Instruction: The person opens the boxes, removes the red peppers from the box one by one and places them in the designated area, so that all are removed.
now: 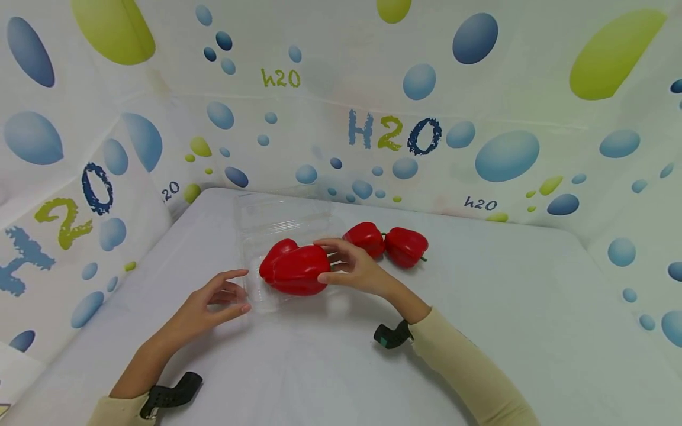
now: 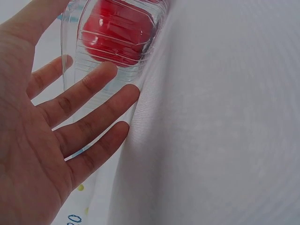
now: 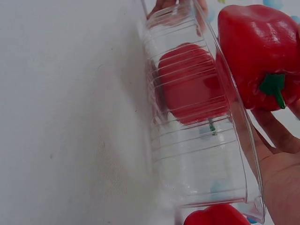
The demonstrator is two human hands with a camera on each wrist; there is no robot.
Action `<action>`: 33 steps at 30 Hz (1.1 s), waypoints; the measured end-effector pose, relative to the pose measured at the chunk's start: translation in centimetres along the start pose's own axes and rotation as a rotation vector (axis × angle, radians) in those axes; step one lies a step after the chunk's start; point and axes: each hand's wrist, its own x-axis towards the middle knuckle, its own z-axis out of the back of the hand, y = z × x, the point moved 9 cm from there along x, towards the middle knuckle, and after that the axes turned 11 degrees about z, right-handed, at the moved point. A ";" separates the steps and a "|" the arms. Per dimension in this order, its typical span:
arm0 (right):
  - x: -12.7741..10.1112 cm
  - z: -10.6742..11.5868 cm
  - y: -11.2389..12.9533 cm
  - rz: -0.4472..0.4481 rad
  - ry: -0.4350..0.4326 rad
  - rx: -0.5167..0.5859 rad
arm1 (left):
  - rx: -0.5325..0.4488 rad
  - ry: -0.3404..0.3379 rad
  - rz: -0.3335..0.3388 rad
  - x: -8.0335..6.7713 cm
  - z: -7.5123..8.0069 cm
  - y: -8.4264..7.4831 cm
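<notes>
My right hand [image 1: 359, 269] grips a red bell pepper [image 1: 302, 272] by its stem end, thumb on the near side and fingers on the far side. The pepper is above a clear plastic container [image 3: 201, 168], just over its rim in the right wrist view. Inside the container lies another red bell pepper [image 3: 190, 86], seen through the ribbed wall. Beside the container's left end, my left hand [image 1: 210, 305] holds nothing, its fingers [image 2: 93, 122] spread. Whether those fingertips touch the plastic I cannot tell.
Two more red bell peppers, one [image 1: 364, 238] partly behind my right hand and one [image 1: 406, 247] beside it, lie right of the container. Its clear lid [image 1: 285, 216] is folded back. A white cloth covers the table [image 1: 506, 307], with a patterned curtain [image 1: 319, 118] behind.
</notes>
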 end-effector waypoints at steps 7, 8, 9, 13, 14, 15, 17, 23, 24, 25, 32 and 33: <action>-0.6 0.4 0.1 0.005 -0.006 0.000 | 0.001 0.012 0.029 0.1 -0.1 0.2; -0.7 0.5 0.1 0.008 -0.006 0.001 | 0.000 0.011 0.028 0.1 -0.1 0.1; -0.8 0.5 0.1 0.010 -0.005 -0.002 | -0.002 0.010 0.024 0.1 -0.1 0.1; -1.2 0.9 0.0 0.026 -0.005 -0.003 | -0.006 0.009 0.015 0.1 -0.1 0.0; -1.3 1.0 0.0 0.028 -0.007 -0.005 | -0.006 0.008 0.017 0.1 -0.1 0.1; -1.4 1.2 0.0 0.029 -0.010 -0.005 | -0.006 0.009 0.018 0.1 -0.1 0.1; -1.6 1.5 0.0 0.029 -0.018 -0.011 | -0.005 0.008 0.020 0.1 -0.1 0.1; -2.2 2.2 0.0 0.007 -0.042 -0.021 | 0.002 -0.002 0.008 0.0 0.0 0.1; -2.3 2.2 0.0 0.005 -0.043 -0.018 | 0.003 -0.002 0.008 0.0 0.0 0.1; -2.3 2.2 0.0 0.003 -0.044 -0.017 | 0.002 -0.002 0.008 0.0 0.0 0.1; -2.7 2.6 0.1 0.007 -0.052 -0.022 | 0.001 0.016 0.035 0.1 -0.1 0.3; -2.8 2.7 0.2 0.011 -0.052 -0.026 | 0.001 0.017 0.037 0.1 -0.1 0.3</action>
